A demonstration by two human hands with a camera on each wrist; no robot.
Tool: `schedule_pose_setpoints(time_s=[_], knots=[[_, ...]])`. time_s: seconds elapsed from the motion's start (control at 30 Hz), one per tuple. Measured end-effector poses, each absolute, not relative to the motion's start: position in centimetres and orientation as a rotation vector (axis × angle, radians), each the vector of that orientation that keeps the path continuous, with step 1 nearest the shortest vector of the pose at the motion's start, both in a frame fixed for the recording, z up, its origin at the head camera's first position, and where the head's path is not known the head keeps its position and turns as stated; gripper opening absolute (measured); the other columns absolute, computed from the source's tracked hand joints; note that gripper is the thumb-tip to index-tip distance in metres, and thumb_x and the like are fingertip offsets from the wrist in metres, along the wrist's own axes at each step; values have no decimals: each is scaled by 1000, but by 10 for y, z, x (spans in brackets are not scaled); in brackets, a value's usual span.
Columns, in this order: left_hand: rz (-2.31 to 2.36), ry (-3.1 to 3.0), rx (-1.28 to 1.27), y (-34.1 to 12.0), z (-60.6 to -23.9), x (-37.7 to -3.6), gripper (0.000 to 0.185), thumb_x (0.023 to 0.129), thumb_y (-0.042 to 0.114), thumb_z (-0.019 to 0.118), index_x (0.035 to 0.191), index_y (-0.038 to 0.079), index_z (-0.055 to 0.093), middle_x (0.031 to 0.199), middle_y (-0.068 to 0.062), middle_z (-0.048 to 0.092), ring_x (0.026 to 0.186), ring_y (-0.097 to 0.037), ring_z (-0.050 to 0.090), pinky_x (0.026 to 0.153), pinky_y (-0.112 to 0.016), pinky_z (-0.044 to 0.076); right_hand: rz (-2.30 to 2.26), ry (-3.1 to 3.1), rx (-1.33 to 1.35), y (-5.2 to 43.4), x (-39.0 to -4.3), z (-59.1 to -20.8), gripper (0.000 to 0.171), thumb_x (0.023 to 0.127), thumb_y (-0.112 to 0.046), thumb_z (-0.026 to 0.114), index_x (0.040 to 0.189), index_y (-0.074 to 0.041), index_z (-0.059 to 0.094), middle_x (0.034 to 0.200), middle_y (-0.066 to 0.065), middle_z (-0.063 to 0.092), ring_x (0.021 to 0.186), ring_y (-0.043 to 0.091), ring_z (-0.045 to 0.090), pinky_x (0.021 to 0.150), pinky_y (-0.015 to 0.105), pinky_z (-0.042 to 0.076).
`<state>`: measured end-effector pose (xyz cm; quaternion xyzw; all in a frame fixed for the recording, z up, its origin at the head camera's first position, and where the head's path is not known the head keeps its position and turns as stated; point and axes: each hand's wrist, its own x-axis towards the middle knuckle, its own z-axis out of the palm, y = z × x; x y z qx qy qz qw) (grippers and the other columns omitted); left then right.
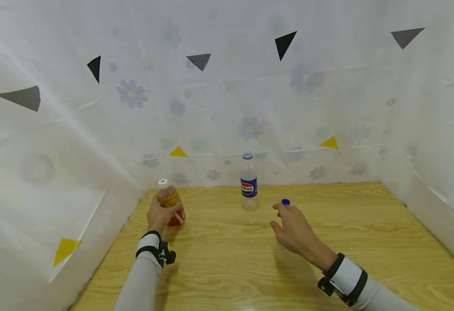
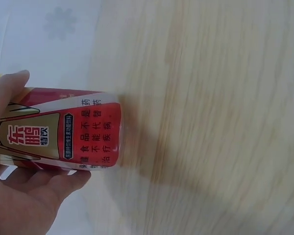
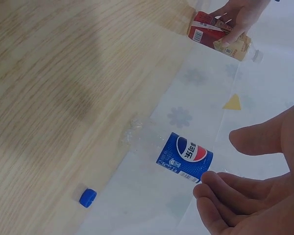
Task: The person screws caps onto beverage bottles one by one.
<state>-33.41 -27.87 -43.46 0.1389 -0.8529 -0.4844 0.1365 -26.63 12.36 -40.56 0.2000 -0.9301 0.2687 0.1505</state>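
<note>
My left hand (image 1: pixel 160 216) grips a drink bottle (image 1: pixel 170 198) with a red and gold label and a white cap, at the table's left. In the left wrist view, thumb and fingers wrap round the bottle's label (image 2: pixel 63 129). An uncapped clear plastic bottle (image 1: pixel 249 188) with a blue label stands upright near the back. A blue bottle cap (image 3: pixel 87 198) lies on the table to its right. Over the table my right hand (image 1: pixel 295 229) has its fingers loosely bent and holds nothing. In the head view its fingers partly cover the cap.
The wooden table (image 1: pixel 227 259) is bounded by pale sheeting (image 1: pixel 227 108) with flower prints at the back and sides. Black, grey and yellow triangles are fixed to the sheeting. Each wrist carries a strapped camera.
</note>
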Motion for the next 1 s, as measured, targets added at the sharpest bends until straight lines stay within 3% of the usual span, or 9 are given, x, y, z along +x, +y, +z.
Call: schedule_pose_setpoints(time_s=[0.6, 0.83, 1.0], knots=[[-1334, -2545, 377, -288, -436, -338, 89, 87, 39, 80, 153, 1, 31, 150, -27, 46, 138, -47, 44, 112, -61, 38, 744, -2683, 579, 126, -268, -409, 31, 94, -10, 69, 120, 4, 62, 108, 20, 67, 103, 37, 63, 87, 53, 53], [-1289, -2657, 324, -298, -433, -340, 102, 85, 39, 82, 157, 1, 20, 154, -30, 38, 140, -51, 39, 113, -64, 35, 730, -2697, 583, 127, -268, -411, 31, 94, -11, 68, 120, 5, 62, 109, 21, 67, 104, 38, 63, 88, 54, 52], [-1203, -2786, 307, -304, -409, -336, 112, 88, 47, 77, 162, 2, 6, 159, -34, 27, 139, -55, 38, 110, -65, 38, 732, -2714, 585, 129, -268, -413, 30, 95, -12, 68, 120, 5, 63, 111, 21, 67, 106, 40, 63, 90, 56, 51]])
